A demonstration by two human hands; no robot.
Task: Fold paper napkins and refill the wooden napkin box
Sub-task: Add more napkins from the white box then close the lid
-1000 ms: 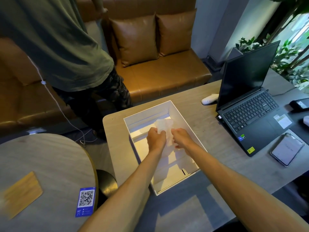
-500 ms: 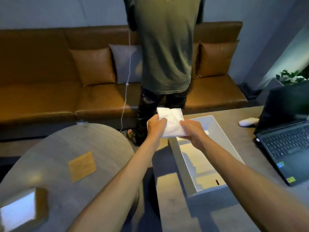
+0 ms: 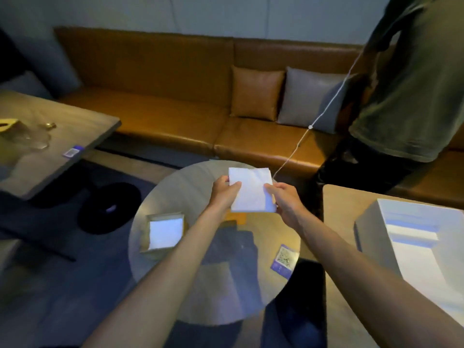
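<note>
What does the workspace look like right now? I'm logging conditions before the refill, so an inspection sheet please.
Surface: round table, glossy, under the hands.
Job's things: napkin stack held above the table; wooden napkin box on the table, white napkins inside.
Clutter: QR card on the table; white box on the table at right.
Grip: left hand and right hand pinch the stack's opposite edges.
Cables: white cable hanging by a standing person.
Surroundings: brown sofa with cushions.
</note>
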